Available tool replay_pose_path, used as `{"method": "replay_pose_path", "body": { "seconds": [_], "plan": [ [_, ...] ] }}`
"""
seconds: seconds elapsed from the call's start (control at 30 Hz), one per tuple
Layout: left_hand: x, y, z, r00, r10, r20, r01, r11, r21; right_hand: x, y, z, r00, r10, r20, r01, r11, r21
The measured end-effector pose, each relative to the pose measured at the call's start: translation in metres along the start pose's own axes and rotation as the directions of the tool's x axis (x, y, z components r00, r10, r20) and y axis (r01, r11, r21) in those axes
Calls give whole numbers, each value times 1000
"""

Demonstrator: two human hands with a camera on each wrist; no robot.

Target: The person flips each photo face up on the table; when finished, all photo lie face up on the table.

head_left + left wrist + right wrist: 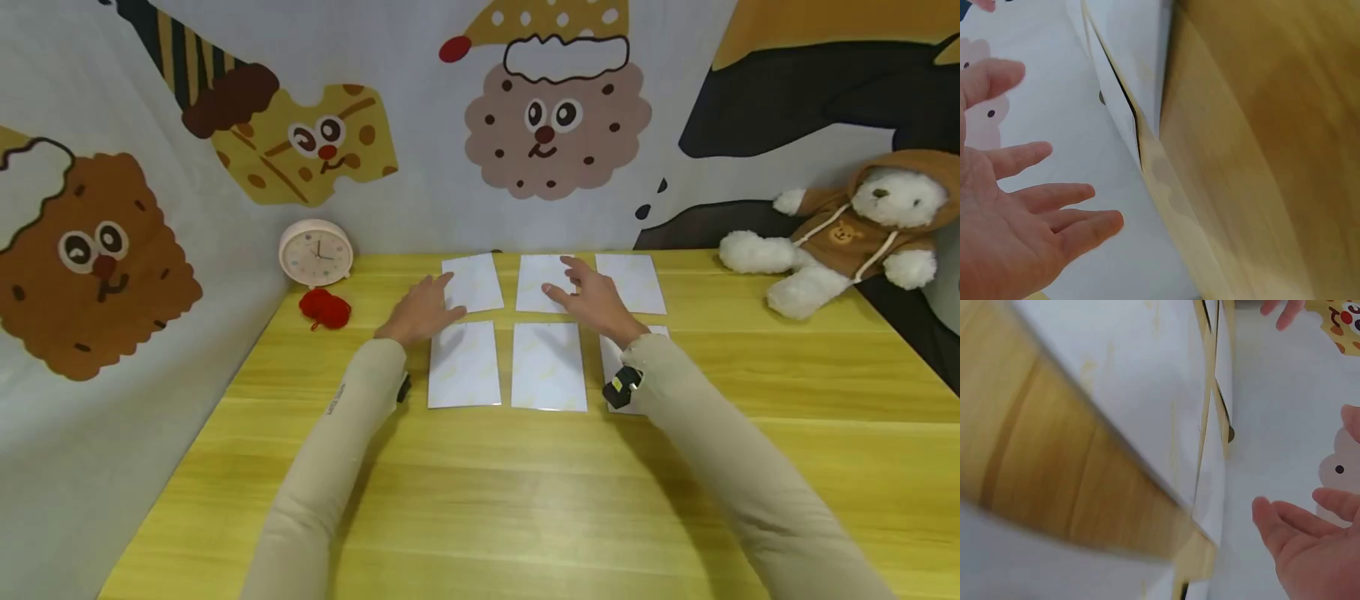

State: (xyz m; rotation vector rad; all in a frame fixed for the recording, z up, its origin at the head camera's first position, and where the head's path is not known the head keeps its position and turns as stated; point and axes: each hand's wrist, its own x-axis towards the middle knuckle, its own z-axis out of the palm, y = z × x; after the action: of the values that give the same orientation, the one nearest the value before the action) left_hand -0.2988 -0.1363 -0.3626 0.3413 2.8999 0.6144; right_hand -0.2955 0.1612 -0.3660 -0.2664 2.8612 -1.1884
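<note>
White cards lie on the table in two rows of three. My left hand (422,312), fingers spread and holding nothing, is over the left edge of the back left card (472,283). My right hand (596,304) has its fingers apart above the back middle card (536,292), holding nothing. The back right card (633,283) is just beyond that hand. In front lie the left card (465,367), the middle card (549,367) and the right card (611,358), the last partly hidden by my right wrist. Both wrist views show relaxed, empty fingers (1079,234) (1279,528) above the table.
A pink clock (316,252) stands at the table's back left corner, with a bundle of red yarn (326,309) before it. A white teddy bear in a brown hoodie (847,229) sits at the back right. Behind the table (480,500) hangs a cartoon-printed cloth (420,208).
</note>
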Motion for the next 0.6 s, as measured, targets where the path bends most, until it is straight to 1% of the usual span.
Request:
{"method": "replay_pose_path", "body": {
  "seconds": [0.1,0.27,0.43,0.6],
  "plan": [
    [3,-1,-2,1000,16,-9,-17,999,-49,6,-1,5,1000,2,23,-3,999,49],
    [7,-3,-1,1000,11,-28,-15,991,-131,12,-5,17,999,-16,37,11,992,125],
    [9,-3,-1,999,-33,-27,28,984,-175,18,-11,27,998,-20,61,11,989,146],
    [11,-2,-1,997,-82,-9,77,963,-258,25,-18,36,995,-39,93,23,986,164]
  ]
}}
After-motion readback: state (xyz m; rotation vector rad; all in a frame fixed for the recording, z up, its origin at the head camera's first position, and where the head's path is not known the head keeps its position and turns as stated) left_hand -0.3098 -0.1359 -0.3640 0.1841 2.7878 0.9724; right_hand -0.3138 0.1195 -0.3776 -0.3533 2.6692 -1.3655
